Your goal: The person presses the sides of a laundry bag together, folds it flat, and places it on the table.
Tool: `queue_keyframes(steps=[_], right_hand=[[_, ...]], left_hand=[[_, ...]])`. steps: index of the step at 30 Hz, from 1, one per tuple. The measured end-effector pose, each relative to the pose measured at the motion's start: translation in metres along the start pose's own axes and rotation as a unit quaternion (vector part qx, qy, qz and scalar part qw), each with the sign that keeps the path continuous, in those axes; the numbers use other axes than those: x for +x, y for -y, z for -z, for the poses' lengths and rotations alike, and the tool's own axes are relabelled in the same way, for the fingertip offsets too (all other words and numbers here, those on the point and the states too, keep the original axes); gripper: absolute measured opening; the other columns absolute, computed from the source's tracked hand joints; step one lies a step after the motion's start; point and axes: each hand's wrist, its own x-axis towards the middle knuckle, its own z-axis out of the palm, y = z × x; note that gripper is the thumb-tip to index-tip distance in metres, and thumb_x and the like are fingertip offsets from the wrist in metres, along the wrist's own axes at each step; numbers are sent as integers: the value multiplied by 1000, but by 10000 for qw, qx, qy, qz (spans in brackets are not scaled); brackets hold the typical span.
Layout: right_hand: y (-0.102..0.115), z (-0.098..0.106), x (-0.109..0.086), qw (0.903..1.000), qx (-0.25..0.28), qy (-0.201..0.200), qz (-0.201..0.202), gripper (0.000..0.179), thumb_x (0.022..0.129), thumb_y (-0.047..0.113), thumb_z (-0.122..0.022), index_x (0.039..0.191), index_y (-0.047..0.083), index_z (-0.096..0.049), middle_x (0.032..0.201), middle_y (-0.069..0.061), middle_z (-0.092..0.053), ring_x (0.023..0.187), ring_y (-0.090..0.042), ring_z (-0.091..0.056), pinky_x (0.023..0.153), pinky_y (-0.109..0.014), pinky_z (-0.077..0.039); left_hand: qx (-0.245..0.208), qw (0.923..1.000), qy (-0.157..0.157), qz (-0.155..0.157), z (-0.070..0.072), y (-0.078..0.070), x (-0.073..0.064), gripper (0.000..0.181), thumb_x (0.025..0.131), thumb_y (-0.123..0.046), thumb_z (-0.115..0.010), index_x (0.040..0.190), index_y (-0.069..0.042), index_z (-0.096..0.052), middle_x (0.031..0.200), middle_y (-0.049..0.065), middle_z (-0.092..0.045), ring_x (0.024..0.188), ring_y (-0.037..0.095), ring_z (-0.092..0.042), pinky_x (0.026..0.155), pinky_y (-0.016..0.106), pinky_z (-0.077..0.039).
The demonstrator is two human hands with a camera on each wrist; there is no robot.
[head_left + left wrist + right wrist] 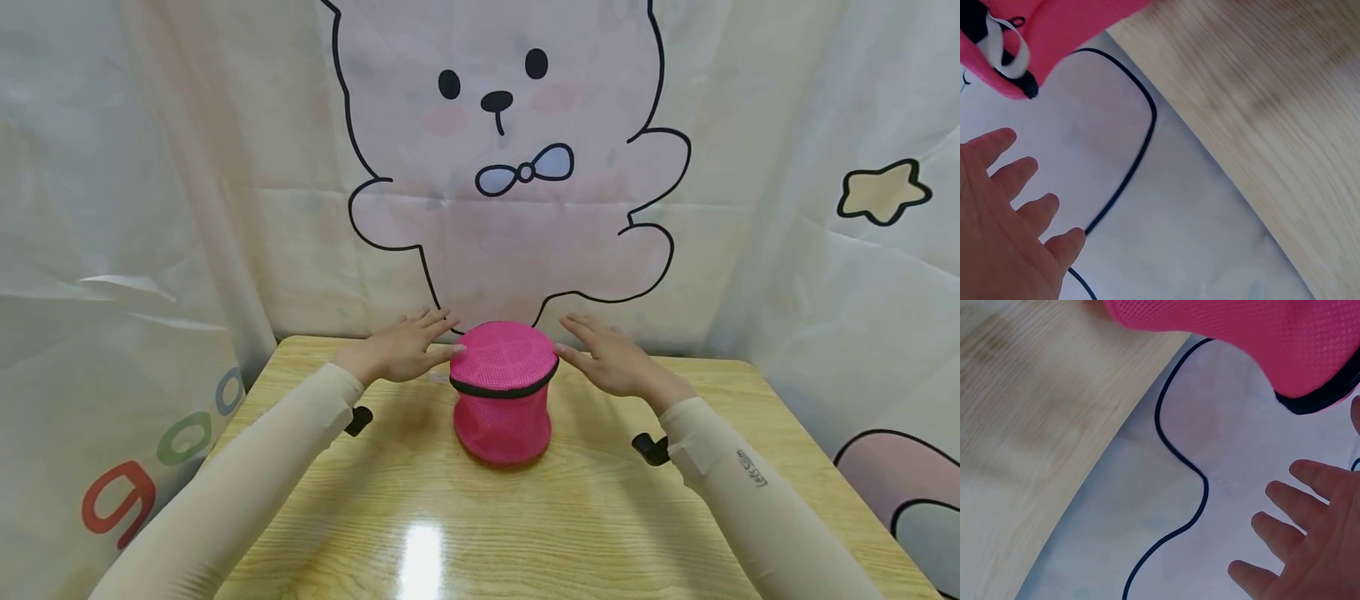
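Head view, left curtain: coloured letters [120, 500] slanted up the cloth beside the wood-grain table [510, 533].
Left hand: I held my left hand [401, 348] just beside the pink mesh bag [502, 421], its fingers [1040, 214] spread apart; I couldn't tell whether the thumb touched the mesh.
Pink bag: it stood upright on the table between my hands, black trim [506, 389] round its top; the left wrist view showed a pale loop [1010, 56] at that trim.
Bear: the printed bear [510, 242] rose behind the bag.
Right hand: my right hand [611, 358] mirrored the left, fingers apart, contact unclear.
Right curtain: a yellow star [885, 193] was printed there.
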Motion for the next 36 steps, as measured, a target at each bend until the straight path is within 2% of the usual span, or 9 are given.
queue_keyframes(steps=[7,14,21,26,36], right_hand=[[12,0,0,9996,-80,-50,264,72,108,55,-44,165,12,-30,172,-13,-24,160,-39,-19,126,-70,-9],[21,-1,-1,9992,22,22,409,73,108,53,-48,165,12,-29,172,-13,-24,160,-39,-22,126,-70,-9],[31,-5,2,9982,11,35,598,72,108,51,-49,162,8,-34,170,-16,-30,158,-39,-27,126,-69,-15],[35,-8,4,9980,109,115,609,73,106,53,-50,163,9,-34,170,-16,-30,158,-38,-25,127,-67,-15],[36,-16,0,9970,236,168,716,75,106,56,-48,164,12,-31,171,-12,-27,159,-38,-24,128,-65,-11]], left_hand=[[-17,9996,13,-285,-2,-12,3,79,104,-68,-38,166,-21,-26,175,6,-15,163,37,-6,131,60,-10],[66,9992,100,-390,-4,-22,5,82,102,-72,-35,167,-24,-21,176,6,-15,163,34,-6,131,56,-11],[27,9987,140,-482,-6,-32,7,80,103,-71,-36,167,-26,-21,175,8,-17,163,37,-8,131,57,-11],[-21,9987,207,-463,-11,-34,9,80,103,-72,-36,167,-28,-20,176,6,-15,162,37,-7,132,56,-9],[-169,9978,91,-636,-18,-34,9,80,103,-69,-39,167,-26,-20,175,8,-16,162,37,-8,131,57,-10]])
